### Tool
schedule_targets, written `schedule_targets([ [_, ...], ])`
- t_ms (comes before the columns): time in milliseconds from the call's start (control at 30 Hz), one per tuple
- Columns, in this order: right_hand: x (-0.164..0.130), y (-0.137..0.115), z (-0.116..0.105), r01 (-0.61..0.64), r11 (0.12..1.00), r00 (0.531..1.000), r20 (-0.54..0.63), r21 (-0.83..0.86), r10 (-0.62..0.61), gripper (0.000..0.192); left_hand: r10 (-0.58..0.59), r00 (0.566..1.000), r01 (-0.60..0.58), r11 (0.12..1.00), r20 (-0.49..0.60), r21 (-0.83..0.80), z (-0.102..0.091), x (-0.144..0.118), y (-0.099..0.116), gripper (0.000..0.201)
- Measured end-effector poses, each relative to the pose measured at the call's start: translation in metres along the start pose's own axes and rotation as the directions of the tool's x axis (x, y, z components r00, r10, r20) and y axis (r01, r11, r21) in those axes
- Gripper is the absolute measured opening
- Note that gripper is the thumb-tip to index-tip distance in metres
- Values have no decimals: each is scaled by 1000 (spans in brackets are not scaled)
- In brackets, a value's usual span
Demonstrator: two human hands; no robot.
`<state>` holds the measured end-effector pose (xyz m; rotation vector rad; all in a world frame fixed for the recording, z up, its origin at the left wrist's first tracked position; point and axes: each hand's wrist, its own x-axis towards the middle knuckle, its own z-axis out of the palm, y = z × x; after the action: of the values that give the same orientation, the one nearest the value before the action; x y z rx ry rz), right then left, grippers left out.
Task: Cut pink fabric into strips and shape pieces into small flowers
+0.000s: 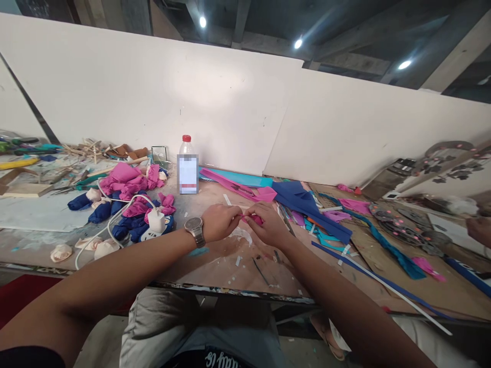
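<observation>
Our left hand [220,222] and right hand [270,225] meet above the worn wooden workbench [230,260], both pinching a small pink foam piece [256,220]. We judge short, firm fingertip rolls keep it tight.

A craft workshop: cluttered workbench [230,266] strewn with coloured foam scraps [307,204] and wooden sticks [82,148]

Ceiling spotlights [298,44] shining down brightly, glare spreading across the white wall [215,97], soft shadows falling under the workbench [230,266], wide-angle lens bending edges, corners blurring slightly.
</observation>
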<state>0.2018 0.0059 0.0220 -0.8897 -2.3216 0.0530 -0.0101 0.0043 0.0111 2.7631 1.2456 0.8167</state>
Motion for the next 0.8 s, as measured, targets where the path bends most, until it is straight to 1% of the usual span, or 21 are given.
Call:
schedule_targets([
  [233, 1, 1, 0, -5, 1000, 1000, 6, -16, 5, 18, -2, 1000, 2, 1000, -2, -15, 0, -1, 1, 29],
  [300, 1, 1, 0, -2, 1000, 1000, 13, -19, 2, 17, -23, 1000, 22, 999, -4, -32, 0, -1, 2, 30],
  [367, 1, 2, 0, 3, 1000, 1000, 15, -23, -2, 17, -61, 998, 61, 996, -4, -69, 0, 0, 3, 31],
  [467, 0, 2, 1, -3, 1000, 1000, 15, -30, 4, 18, -103, 995, 102, 977, 3, -189, -2, 0, 5, 31],
  [567, 0, 3, 1, -12, 999, 1000, 17, -38, 13, 20, -118, 992, 122, 932, 31, -342, -4, 1, 6, 30],
  [633, 0, 3, 1, -11, 999, 1000, 18, -47, 12, 20, -135, 988, 152, 890, 70, -430, -5, 1, 5, 31],
  [800, 0, 3, -1, 58, 991, 998, 9, -118, -57, 16, -149, 971, 236, 742, 189, -628, -4, 3, 3, 37],
])
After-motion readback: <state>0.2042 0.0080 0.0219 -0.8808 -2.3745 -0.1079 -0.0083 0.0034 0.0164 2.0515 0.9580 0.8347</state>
